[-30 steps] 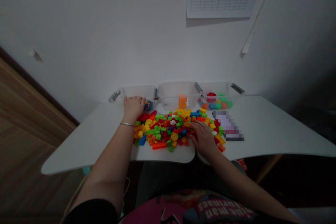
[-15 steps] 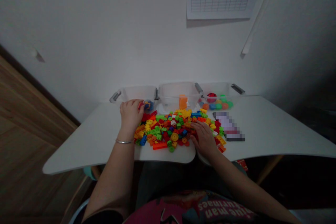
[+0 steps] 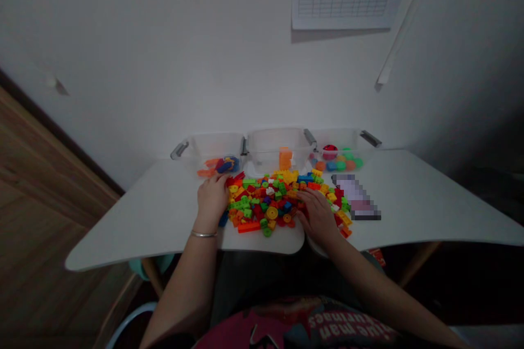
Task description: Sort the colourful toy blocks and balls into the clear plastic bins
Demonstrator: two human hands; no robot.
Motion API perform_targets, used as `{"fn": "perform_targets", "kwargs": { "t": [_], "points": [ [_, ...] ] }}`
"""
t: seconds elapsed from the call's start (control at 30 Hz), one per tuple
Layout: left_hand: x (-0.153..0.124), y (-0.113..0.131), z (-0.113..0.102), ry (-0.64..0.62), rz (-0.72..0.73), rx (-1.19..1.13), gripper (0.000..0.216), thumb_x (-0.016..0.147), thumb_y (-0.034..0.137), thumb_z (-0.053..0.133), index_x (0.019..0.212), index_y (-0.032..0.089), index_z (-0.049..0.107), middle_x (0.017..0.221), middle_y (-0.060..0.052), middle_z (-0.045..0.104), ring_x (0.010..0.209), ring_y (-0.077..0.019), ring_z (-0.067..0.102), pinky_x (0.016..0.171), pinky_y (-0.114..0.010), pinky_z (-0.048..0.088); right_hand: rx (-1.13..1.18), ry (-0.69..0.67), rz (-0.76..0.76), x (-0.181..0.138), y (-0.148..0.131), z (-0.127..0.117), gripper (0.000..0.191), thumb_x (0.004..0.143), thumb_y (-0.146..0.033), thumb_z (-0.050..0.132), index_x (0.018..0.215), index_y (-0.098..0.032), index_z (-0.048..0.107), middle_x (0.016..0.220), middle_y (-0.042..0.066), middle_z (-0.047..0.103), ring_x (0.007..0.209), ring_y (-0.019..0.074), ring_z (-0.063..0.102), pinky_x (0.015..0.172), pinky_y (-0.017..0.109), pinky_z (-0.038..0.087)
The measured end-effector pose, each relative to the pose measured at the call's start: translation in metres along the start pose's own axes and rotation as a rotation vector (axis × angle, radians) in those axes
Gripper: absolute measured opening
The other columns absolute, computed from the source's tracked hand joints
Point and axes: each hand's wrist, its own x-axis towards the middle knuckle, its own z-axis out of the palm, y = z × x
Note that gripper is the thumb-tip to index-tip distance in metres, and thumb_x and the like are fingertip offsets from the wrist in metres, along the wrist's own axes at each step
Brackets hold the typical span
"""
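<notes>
Left hand (image 3: 212, 196) rests palm-down on the brick pile (image 3: 270, 196) (grip unclear); right hand (image 3: 317, 214) lies flat, released.

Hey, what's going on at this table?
A person sits at a white table with both bare hands on a heap of coloured plastic bricks. The left hand rests on the heap's left edge; the right hand lies flat on its right side. Behind stand three clear bins: the left bin holds a few red, blue and orange pieces, the middle bin an orange block, the right bin coloured balls.
</notes>
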Motion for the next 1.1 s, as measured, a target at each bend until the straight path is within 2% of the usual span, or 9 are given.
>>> {"fn": "perform_targets", "kwargs": {
  "t": [0.13,0.3,0.47,0.67,0.93,1.0,1.1],
  "points": [
    [-0.001,-0.005,0.001,-0.053,-0.012,0.003,0.048,0.091,0.015,0.042,0.135,0.022,0.059,0.132,-0.012,0.064,0.111,-0.0304,0.064,0.090,-0.042,0.052,0.008,0.002,0.017,-0.001,0.000,0.001,0.038,0.094,-0.032,0.050,0.128,-0.016,0.057,0.124,0.014,0.066,0.123,0.0294,0.054,0.106,0.051,0.043],
    [0.001,-0.005,-0.003,-0.081,-0.008,-0.009,0.045,0.094,0.018,0.038,0.134,0.023,0.059,0.133,-0.009,0.064,0.111,-0.0283,0.064,0.089,-0.039,0.053,0.013,0.000,0.011,-0.001,0.001,0.001,0.039,0.094,-0.033,0.050,0.128,-0.016,0.057,0.123,0.014,0.065,0.123,0.0292,0.053,0.106,0.051,0.043],
    [0.004,-0.007,-0.005,-0.092,0.048,0.027,0.048,0.092,0.017,0.040,0.136,0.023,0.057,0.132,-0.012,0.063,0.109,-0.0282,0.065,0.085,-0.038,0.053,0.007,-0.005,0.002,0.000,0.002,0.000,0.039,0.094,-0.033,0.050,0.128,-0.015,0.058,0.123,0.015,0.065,0.122,0.0295,0.053,0.105,0.052,0.043],
    [0.009,-0.013,0.004,-0.053,0.129,-0.008,0.044,0.093,0.021,0.040,0.131,0.028,0.063,0.127,-0.012,0.065,0.103,-0.0277,0.066,0.079,-0.037,0.052,0.018,-0.010,0.017,0.000,0.000,-0.001,0.040,0.094,-0.033,0.050,0.129,-0.017,0.057,0.124,0.014,0.065,0.123,0.0298,0.053,0.106,0.053,0.043],
    [0.010,-0.015,0.003,0.009,0.125,-0.023,0.039,0.092,0.023,0.044,0.124,0.027,0.067,0.119,-0.010,0.067,0.098,-0.0267,0.066,0.078,-0.037,0.052,0.010,-0.008,-0.002,0.000,0.000,-0.001,0.038,0.093,-0.031,0.051,0.127,-0.014,0.058,0.124,0.015,0.065,0.123,0.0297,0.053,0.106,0.052,0.043],
    [0.011,-0.019,0.002,0.061,0.112,-0.080,0.038,0.091,0.023,0.046,0.123,0.025,0.067,0.119,-0.011,0.067,0.102,-0.0272,0.065,0.084,-0.038,0.053,0.008,0.000,-0.001,0.000,0.001,0.000,0.038,0.094,-0.031,0.050,0.127,-0.015,0.058,0.124,0.015,0.065,0.123,0.0296,0.053,0.106,0.053,0.043],
    [0.012,-0.027,-0.001,0.150,0.086,-0.314,0.038,0.087,0.023,0.052,0.122,0.021,0.066,0.118,-0.011,0.067,0.106,-0.0250,0.064,0.090,-0.038,0.054,0.008,-0.002,0.007,0.000,0.001,0.000,0.038,0.093,-0.031,0.050,0.127,-0.015,0.057,0.126,0.014,0.065,0.124,0.0294,0.053,0.106,0.052,0.043]
  ]
}}
